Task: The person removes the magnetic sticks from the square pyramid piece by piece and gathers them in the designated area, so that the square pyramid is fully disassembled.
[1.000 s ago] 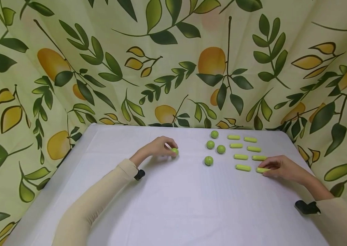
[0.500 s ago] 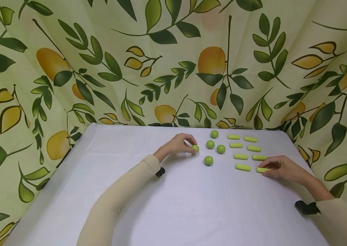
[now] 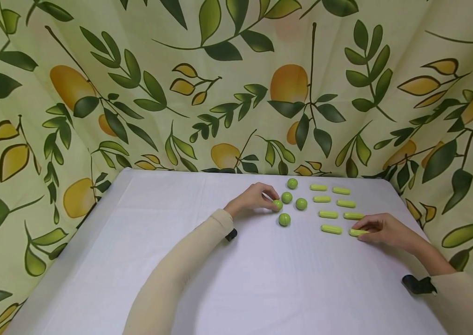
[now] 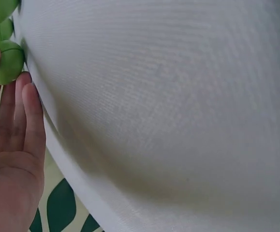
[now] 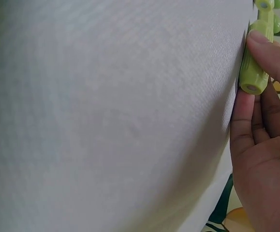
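Observation:
My left hand (image 3: 254,197) pinches a glossy green ball (image 3: 277,205) between thumb and fingers, close over the white cloth. Beside it lie more green balls (image 3: 301,204), one right behind it and one just in front. In the left wrist view, the pinched ball (image 4: 9,65) shows a seam line, with other balls beyond it. At the right, my right hand (image 3: 388,231) holds a short yellow-green ribbed stick (image 3: 355,231) at the near end of its row. Seen from the right wrist, the thumb lies on this stick (image 5: 254,72), with the fingers under its near end.
Two columns of similar yellow-green sticks (image 3: 328,214) lie on the white-covered table (image 3: 236,279), right of the balls. A curtain (image 3: 236,93) printed with leaves and fruit hangs behind and along the sides. Each wrist wears a small black camera (image 3: 418,284).
My left hand has carried the ball rightward across the table, up to the group of balls. The right hand has stayed at its stick.

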Action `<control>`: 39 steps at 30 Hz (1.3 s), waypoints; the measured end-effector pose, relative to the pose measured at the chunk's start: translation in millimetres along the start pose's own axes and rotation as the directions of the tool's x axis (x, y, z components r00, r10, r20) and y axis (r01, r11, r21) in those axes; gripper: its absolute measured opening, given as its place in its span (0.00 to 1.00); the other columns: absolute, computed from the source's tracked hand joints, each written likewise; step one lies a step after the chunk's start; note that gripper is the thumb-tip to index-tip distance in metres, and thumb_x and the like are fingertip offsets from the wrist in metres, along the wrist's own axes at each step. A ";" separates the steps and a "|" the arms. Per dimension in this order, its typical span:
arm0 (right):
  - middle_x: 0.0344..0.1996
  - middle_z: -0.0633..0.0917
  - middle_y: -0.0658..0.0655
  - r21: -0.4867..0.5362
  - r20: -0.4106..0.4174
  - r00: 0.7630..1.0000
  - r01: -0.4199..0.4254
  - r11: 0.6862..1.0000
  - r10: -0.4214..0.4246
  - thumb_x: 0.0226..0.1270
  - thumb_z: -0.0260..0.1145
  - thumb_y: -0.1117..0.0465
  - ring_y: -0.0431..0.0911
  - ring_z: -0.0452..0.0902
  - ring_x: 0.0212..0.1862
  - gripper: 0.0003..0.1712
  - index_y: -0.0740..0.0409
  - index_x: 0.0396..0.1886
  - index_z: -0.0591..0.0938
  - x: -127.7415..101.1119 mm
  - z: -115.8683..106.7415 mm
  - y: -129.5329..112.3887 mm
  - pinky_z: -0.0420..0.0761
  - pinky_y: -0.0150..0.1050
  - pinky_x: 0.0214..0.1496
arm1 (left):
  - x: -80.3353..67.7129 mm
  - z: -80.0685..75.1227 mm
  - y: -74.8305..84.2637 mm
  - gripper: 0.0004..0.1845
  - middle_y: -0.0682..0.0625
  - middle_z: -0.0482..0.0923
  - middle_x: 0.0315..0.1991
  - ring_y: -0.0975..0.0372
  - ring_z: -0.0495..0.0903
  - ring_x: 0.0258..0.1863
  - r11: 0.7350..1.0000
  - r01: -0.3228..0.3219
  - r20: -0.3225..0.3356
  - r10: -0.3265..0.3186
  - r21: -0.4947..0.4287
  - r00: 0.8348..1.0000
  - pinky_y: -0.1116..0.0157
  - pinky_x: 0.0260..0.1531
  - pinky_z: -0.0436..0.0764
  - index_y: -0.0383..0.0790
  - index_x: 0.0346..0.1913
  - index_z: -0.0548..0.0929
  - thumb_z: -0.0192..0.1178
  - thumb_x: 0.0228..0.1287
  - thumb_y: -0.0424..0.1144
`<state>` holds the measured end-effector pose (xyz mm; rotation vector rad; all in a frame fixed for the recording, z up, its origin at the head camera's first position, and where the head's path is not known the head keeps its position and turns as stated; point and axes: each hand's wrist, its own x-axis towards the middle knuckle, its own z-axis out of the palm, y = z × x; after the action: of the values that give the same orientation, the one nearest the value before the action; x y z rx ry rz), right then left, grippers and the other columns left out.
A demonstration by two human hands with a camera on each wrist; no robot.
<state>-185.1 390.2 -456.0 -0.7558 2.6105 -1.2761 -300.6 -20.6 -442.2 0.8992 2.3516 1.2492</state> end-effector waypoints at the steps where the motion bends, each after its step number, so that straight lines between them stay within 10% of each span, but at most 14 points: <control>1: 0.42 0.88 0.53 0.000 0.003 1.000 0.000 1.000 0.000 0.58 0.77 0.71 0.36 0.81 0.43 0.12 0.63 0.43 0.88 -0.2 -0.1 0.2 0.79 0.28 0.40 | 0.2 0.6 -0.2 0.13 0.51 0.86 0.42 0.62 0.84 0.43 1.000 0.000 -0.001 0.000 0.004 1.000 0.71 0.46 0.80 0.36 0.46 0.87 0.75 0.59 0.31; 20: 0.42 0.88 0.54 -0.019 0.020 1.000 0.009 1.000 -0.009 0.59 0.76 0.71 0.36 0.80 0.43 0.13 0.63 0.44 0.88 -0.9 -2.4 -0.1 0.79 0.28 0.40 | -4.5 -0.3 3.6 0.18 0.48 0.84 0.46 0.60 0.84 0.45 0.999 0.041 0.014 -0.040 -0.017 0.999 0.70 0.48 0.79 0.31 0.51 0.83 0.75 0.58 0.28; 39: 0.41 0.87 0.56 -0.041 0.014 1.000 -0.024 0.999 0.025 0.58 0.78 0.68 0.39 0.81 0.41 0.15 0.64 0.46 0.87 -2.7 -5.0 -5.1 0.79 0.29 0.39 | -33.6 -32.9 -12.8 0.20 0.41 0.83 0.49 0.59 0.85 0.43 0.999 0.031 0.008 -0.031 -0.010 0.999 0.68 0.47 0.81 0.30 0.53 0.82 0.75 0.58 0.27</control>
<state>-182.6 392.4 -449.2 -0.7341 2.6332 -1.2103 -298.4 -68.7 -434.5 0.8594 2.3424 1.2426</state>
